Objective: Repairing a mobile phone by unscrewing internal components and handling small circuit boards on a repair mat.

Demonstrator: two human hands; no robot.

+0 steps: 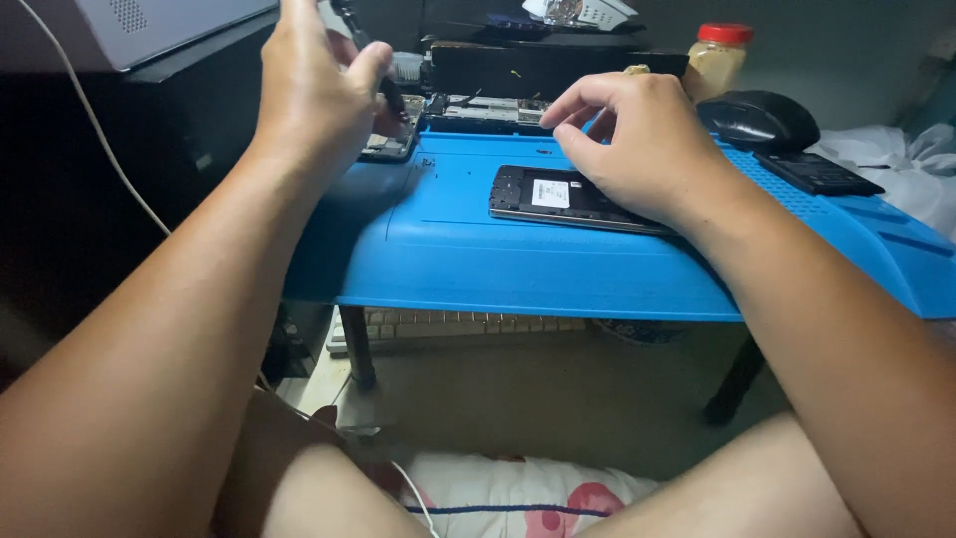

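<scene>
— So, what is the left hand [317, 95] doing?

— It is raised at the back left of the blue mat [448, 254] that covers the counter, its fingers [366, 62] closed around a thin dark tool [370, 60] whose tip points down toward a small dark device [393, 139] lying at the mat's far edge.

— And the right hand [637, 144]?

— It rests over the opened phone [558, 196], which lies flat near the middle of the mat with its back cover off and a white label showing. The fingers are bent and drawn narrow, thumb and forefinger nearly meeting above the phone's upper edge; whether they pinch anything, I cannot tell.

— What else is near?

— A black mouse [757, 120] and a dark calculator [817, 172] to the right, a jar with a red lid [719, 55] behind, and a white cable [95, 120] at the left.
</scene>
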